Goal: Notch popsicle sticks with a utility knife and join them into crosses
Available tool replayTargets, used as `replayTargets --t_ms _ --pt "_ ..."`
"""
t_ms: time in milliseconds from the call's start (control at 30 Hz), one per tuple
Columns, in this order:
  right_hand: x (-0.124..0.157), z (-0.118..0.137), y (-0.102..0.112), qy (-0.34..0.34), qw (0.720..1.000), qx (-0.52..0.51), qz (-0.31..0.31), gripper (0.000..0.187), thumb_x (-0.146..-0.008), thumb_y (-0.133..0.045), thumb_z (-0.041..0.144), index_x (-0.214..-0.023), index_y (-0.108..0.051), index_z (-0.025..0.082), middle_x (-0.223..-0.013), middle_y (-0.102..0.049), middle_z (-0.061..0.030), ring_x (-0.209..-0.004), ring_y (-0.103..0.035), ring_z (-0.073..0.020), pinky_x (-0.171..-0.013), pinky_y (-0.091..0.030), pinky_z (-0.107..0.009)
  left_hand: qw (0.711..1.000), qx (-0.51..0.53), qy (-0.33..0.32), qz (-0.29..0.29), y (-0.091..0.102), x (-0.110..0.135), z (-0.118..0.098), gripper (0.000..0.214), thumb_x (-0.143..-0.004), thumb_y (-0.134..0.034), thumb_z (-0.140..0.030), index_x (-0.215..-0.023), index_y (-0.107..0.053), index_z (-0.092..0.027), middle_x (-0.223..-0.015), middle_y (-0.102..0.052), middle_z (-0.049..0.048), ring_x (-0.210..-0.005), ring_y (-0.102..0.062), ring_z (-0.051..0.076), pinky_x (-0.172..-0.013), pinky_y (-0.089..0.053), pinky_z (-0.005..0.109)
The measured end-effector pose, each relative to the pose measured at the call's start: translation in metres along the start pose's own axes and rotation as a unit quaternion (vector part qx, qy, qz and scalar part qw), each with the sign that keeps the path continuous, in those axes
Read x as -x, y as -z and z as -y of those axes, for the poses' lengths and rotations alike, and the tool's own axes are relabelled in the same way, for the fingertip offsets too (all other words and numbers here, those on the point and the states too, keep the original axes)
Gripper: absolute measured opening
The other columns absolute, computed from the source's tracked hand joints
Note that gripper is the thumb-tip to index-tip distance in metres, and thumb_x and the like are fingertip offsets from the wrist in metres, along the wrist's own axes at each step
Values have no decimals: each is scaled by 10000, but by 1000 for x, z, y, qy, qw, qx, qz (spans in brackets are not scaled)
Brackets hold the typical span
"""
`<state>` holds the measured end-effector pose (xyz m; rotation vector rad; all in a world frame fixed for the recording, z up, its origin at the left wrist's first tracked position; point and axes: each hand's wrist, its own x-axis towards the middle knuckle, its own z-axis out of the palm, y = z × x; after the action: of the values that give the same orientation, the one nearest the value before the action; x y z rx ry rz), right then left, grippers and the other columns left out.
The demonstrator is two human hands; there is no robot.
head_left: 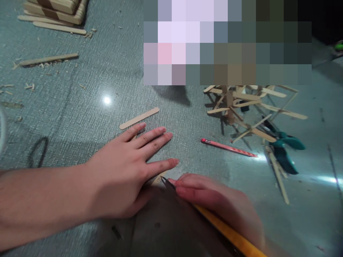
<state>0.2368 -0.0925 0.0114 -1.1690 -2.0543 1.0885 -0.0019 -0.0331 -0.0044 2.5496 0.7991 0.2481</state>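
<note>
At the upper left, banded bundles of craft sticks [64,15] are seen stacked, cut off by the top edge; round-ended and pale, they are wrapped in brown strips. Loose sticks [60,28] are laid just below, and lower again a rough stick [49,59] is ringed by curled wood shavings [45,65]. On the left edge, a white curved rim [2,126] is caught, perhaps a container's; what is held inside cannot be told.

On to the centre: a smooth stick [139,118] is set on the grey, woven-looking tabletop [102,132]. Just below, the left hand [120,175] is laid flat, fingers spread, and a marked craft stick [158,179] is pinned beneath, mostly covered. At its exposed end, a dark point is brought in: a yellow-handled tool [227,228] is gripped by the right hand [222,196], fingers closed, its lower end cut off.

Right of centre, a slim red pencil [229,147] is laid slantwise. Beyond, a lattice of glued-looking sticks [246,96] is partly hidden by pixelation, with teal handles [285,157] and stick pieces [278,175] found below.
</note>
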Motion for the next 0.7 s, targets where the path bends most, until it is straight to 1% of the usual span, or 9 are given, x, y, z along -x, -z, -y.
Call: replayTargets --t_ms 67,167,267,367,500,600,700 --pt "1 0 -1 -10 1000 -3 4 328 -1021 -548 322 -1314 -607 455 -983 -773 16 -908 -755 -184 -819 -603 -303 1000 -1 2 2 0 0 0 613 -851 -661 -420 -1439 -538 -299 -1624 -336 136 -1516 -306 347 -1217 -230 608" --pt "0 0 -4 -13 1000 -3 2 354 -1011 -570 305 -1326 -598 463 -941 -760 21 -864 -740 -181 -785 -600 -301 1000 -1 0 4 0 0 -1 611 -853 -653 -396 -1444 -533 -297 -1627 -332 133 -1515 -309 345 -1220 -226 605" --pt "-3 -1 -5 14 1000 -15 -10 322 -996 -592 250 -1275 -648 400 -869 -741 21 -765 -717 -156 -713 -600 -267 1000 -11 14 3 1 0 -4 602 -853 -662 -390 -1437 -541 -306 -1630 -335 117 -1509 -326 335 -1223 -238 584" --pt "-5 -3 -7 23 999 -21 -20 263 -983 -603 223 -1191 -691 357 -839 -732 20 -713 -701 -139 -679 -593 -245 1000 -18 25 0 3 -1 -7 585 -852 -674 -411 -1418 -562 -314 -1621 -358 105 -1498 -349 333 -1217 -257 578" --pt "-5 -5 -8 22 999 -8 -24 166 -988 -596 255 -1075 -721 323 -813 -737 19 -719 -711 -147 -683 -597 -246 1000 -17 26 5 4 -1 -7 577 -860 -653 -388 -1424 -552 -327 -1622 -357 100 -1497 -349 340 -1206 -258 604" --pt "-4 -4 -7 26 999 -4 -22 196 -992 -588 246 -1117 -708 337 -845 -754 16 -776 -738 -159 -713 -607 -253 1000 -13 26 6 3 0 -6 584 -858 -658 -397 -1427 -548 -329 -1620 -361 102 -1494 -352 344 -1205 -256 608" --pt "-4 -4 -5 21 999 -7 -23 242 -988 -599 253 -1171 -693 379 -864 -763 24 -769 -749 -163 -714 -619 -258 1000 -9 23 0 2 0 -5 593 -846 -672 -394 -1423 -554 -317 -1622 -360 103 -1488 -361 352 -1210 -254 602"
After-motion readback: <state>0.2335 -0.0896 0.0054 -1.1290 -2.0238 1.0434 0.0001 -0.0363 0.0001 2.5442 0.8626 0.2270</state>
